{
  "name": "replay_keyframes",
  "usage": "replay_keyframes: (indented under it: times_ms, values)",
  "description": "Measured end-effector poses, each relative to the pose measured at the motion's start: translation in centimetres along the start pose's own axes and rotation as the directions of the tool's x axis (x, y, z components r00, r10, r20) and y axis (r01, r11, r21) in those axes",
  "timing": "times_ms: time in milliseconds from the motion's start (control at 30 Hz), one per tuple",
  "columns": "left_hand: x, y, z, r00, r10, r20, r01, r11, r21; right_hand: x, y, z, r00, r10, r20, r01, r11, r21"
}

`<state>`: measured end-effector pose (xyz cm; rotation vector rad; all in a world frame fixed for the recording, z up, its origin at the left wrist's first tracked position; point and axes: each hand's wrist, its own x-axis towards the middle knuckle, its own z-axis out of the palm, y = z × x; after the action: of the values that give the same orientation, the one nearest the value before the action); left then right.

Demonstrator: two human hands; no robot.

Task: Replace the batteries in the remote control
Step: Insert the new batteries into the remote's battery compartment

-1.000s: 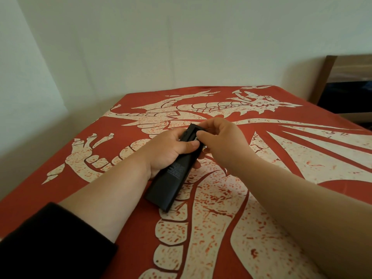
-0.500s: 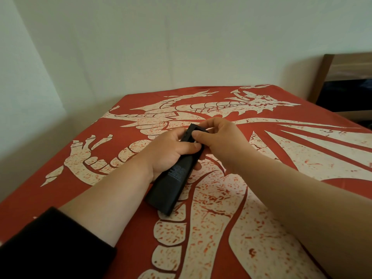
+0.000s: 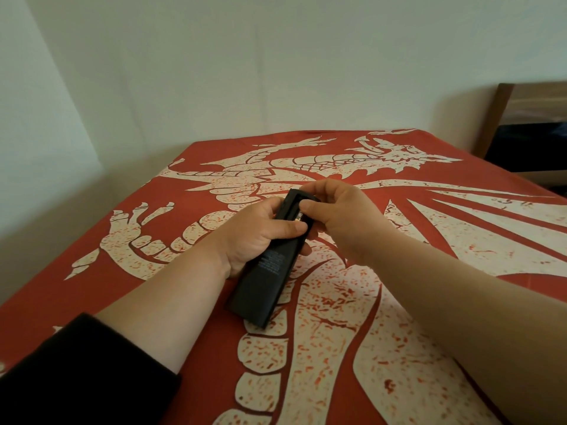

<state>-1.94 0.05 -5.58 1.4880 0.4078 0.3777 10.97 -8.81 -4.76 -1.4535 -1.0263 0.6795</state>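
A long black remote control [image 3: 266,280] lies back side up over the red cloth, its near end resting on the surface. My left hand [image 3: 256,233] wraps around its middle, thumb across the back. My right hand [image 3: 336,216] pinches at the far end, thumb and fingers over the open battery compartment [image 3: 296,204], where a small metallic glint of a battery [image 3: 299,216] shows. I cannot see a battery cover, and most of the battery is hidden by my fingers.
A red cloth with a white dragon print [image 3: 352,302] covers the whole work surface. White walls stand behind and to the left. A wooden frame with a dark panel [image 3: 527,142] sits at the far right.
Both hands stay on the remote. My right thumb and fingers have shifted slightly at the far end, and the open compartment edge shows a little more.
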Motion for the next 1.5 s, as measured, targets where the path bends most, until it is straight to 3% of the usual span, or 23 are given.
replay_keyframes:
  times_ms: [133,267,367,567,867,1000,1233,1500]
  values:
    - [-0.2,0.0,-0.1,0.999,-0.015,0.044,0.016,0.999,-0.033,0.3,0.3,-0.1,0.999,0.023,-0.032,-0.024,1.000,-0.008]
    - [-0.3,0.1,-0.2,0.998,-0.013,0.059,0.015,0.999,-0.034,1.0,0.7,-0.5,0.987,-0.034,-0.154,0.001,0.979,-0.205]
    - [-0.3,0.1,-0.3,0.998,-0.005,0.063,0.007,0.999,-0.045,1.5,1.3,-0.7,0.981,-0.097,-0.165,0.034,0.938,-0.346]
    - [-0.3,0.0,-1.3,1.000,-0.012,0.020,0.013,0.999,-0.049,1.9,2.4,-0.6,0.984,-0.170,-0.054,0.108,0.808,-0.579]
    - [-0.3,-0.2,-1.9,0.999,-0.039,-0.003,0.039,0.999,0.001,2.1,2.7,-0.2,0.994,-0.099,0.043,0.097,0.653,-0.751]
    - [-0.3,-0.2,-1.9,0.999,-0.043,-0.003,0.043,0.999,0.015,2.2,2.3,0.0,0.995,-0.036,0.093,0.098,0.519,-0.849]
    - [-0.5,-0.1,-1.9,0.999,-0.045,0.018,0.045,0.999,-0.022,2.1,2.3,0.2,0.997,-0.078,0.013,0.053,0.534,-0.844]
    - [-0.6,0.1,-1.6,0.999,-0.046,0.028,0.047,0.998,-0.036,2.0,2.3,-0.2,0.974,-0.212,-0.085,0.089,0.695,-0.713]
